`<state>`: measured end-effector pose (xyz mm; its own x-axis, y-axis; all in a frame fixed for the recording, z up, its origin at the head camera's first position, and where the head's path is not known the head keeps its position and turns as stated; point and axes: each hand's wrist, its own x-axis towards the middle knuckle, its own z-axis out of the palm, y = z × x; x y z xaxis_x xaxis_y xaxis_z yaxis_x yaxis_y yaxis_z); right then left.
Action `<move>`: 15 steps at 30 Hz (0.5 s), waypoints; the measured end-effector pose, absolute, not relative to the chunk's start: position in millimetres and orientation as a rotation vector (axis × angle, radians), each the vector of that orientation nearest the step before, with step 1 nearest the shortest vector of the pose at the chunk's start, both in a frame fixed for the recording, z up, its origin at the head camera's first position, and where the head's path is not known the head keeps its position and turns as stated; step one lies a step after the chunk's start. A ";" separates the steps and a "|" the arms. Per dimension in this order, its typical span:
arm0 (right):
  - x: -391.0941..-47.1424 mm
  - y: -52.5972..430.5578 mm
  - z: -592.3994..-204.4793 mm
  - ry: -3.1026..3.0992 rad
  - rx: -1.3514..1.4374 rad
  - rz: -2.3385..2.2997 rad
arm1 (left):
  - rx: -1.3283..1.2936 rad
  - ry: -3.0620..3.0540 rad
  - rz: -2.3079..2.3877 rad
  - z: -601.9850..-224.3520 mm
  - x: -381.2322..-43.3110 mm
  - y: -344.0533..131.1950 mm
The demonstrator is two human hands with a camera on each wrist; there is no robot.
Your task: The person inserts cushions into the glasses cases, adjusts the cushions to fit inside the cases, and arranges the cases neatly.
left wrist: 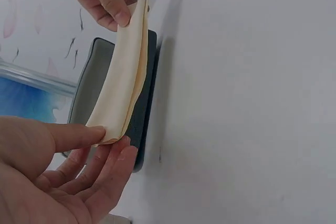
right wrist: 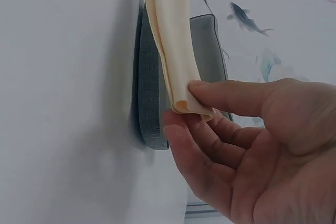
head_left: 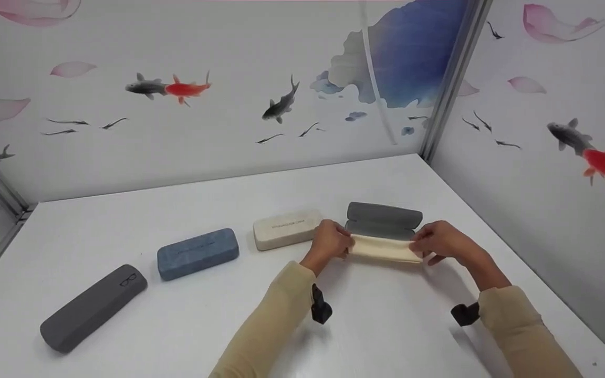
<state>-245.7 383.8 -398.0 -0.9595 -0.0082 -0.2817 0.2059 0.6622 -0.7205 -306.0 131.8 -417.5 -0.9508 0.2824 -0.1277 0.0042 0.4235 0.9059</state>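
A pale yellow folded cloth (head_left: 385,249) is stretched lengthwise between both hands. My left hand (head_left: 330,240) pinches its left end, thumb on top and fingers beneath, as the left wrist view shows. At the other end my right hand (head_left: 444,240) pinches it the same way; the folded layers show in the right wrist view. Just behind and under the cloth lies an open grey glasses case (head_left: 384,212), its lid raised at the back. The cloth (left wrist: 123,72) overlaps the case's front part in the left wrist view.
Left of the open case stand a closed cream glasses case (head_left: 281,231), a blue one (head_left: 197,254) and a dark grey one (head_left: 94,308) with a glasses print. All rest on the white table (head_left: 187,331). Printed wall panels (head_left: 229,152) border the back and right side.
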 end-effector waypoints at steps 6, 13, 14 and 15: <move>-251.4 381.6 -399.0 2.650 0.295 -1.253 | 0.194 2.420 1.652 -413.7 -316.6 140.1; -253.9 383.4 -403.8 2.638 0.332 -1.419 | 0.223 2.519 1.617 -414.8 -320.8 148.3; -254.3 383.5 -403.6 2.638 0.331 -1.436 | 0.225 2.528 1.614 -414.9 -321.3 148.8; -254.9 383.5 -403.2 2.638 0.326 -1.452 | 0.218 2.526 1.620 -414.8 -322.0 149.2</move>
<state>-254.9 383.5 -403.2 -0.9706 0.1330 -0.2008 0.2408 0.5190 -0.8201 -322.0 149.2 -414.8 -0.9807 0.1925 -0.0335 0.0499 0.4122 0.9097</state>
